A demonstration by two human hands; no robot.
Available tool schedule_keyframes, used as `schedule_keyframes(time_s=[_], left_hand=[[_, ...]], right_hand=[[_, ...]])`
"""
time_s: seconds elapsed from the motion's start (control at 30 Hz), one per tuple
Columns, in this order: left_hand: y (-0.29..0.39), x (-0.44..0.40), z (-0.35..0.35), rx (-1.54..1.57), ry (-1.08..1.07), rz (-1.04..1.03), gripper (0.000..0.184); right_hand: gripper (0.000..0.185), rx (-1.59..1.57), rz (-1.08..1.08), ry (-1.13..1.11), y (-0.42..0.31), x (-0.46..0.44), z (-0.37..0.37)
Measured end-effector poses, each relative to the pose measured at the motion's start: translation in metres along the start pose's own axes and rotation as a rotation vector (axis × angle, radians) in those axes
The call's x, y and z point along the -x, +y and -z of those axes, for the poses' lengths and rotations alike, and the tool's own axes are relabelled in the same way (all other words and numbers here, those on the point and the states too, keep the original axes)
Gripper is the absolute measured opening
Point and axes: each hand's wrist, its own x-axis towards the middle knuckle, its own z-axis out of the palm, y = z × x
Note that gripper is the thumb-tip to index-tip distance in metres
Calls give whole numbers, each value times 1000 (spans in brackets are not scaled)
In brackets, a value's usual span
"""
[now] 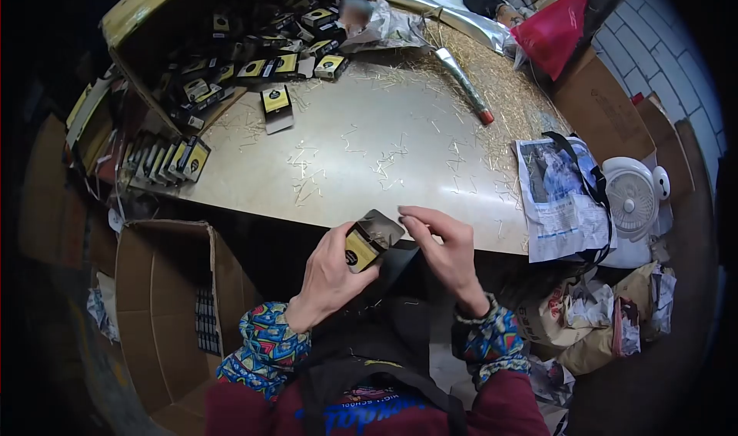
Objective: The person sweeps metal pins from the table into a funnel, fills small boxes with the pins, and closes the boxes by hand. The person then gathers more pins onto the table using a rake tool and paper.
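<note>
My left hand [327, 273] is wrapped round a small black and yellow cardboard box [358, 251], held tilted just off the table's front edge. The box's top flap stands up, and thin metal pieces show in its mouth. Beside the flap is my right hand [447, 250], thumb and forefinger drawn together in a pinch; whatever is between the tips is too small to make out. On the metal tabletop [254, 179] ahead lie loose thin brass-coloured pins [307, 167] in small scattered groups.
A large carton [127, 33] at the back left spills many similar boxes. Another box [275, 106] lies with its flap open, and a row of boxes [173, 158] stands at left. To the right are newspaper [557, 221] and a white fan [630, 205]. An open carton [154, 305] sits below left.
</note>
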Motion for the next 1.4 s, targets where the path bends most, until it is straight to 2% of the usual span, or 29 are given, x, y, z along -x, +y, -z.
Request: schedule_keyframes(time_s=[0.07,0.13,0.2,0.23,0.33,0.37,0.43,0.47,0.53,0.57,0.7,0.9,1.13,1.23,1.4], left_hand=[[2,2,-1,68,33,30,74],[11,4,-2,150,68,63,78],[7,6,-5,111,34,-4,82],[4,6,-6,92,21,-38,84],[-2,7,-4,25,-13,-136,83],[0,8,-2,35,-20,-52,82],[8,11,0,58,-37,116,81],[9,11,-1,20,-21,102,79],[10,11,-4,-54,8,72,77],[7,11,-5,-105,32,39,69],[9,15,-6,-156,-78,65,59],[9,16,-5,-127,-100,-4,65],[0,16,-5,-116,-51,-35,63],[-1,16,-8,-71,-14,5,58],[0,15,-11,-3,47,24,49]], right_hand=[[23,141,235,94,11,16,-7],[26,227,262,81,7,26,-21],[27,81,44,48,11,36,-33],[27,-135,-76,37,16,39,-37],[27,-477,-272,88,5,39,-43],[26,-426,-312,-7,8,38,-37],[26,-592,-441,-86,6,32,-33],[25,-675,-506,-123,5,32,-32],[24,-621,-481,-90,6,35,-39],[24,-564,-462,-84,9,37,-42],[22,-448,-478,-63,16,42,-47],[18,-492,-534,53,14,44,-51],[19,-498,-501,96,7,41,-57],[20,-285,-321,113,9,48,-63],[19,-101,-128,85,6,47,-56]])
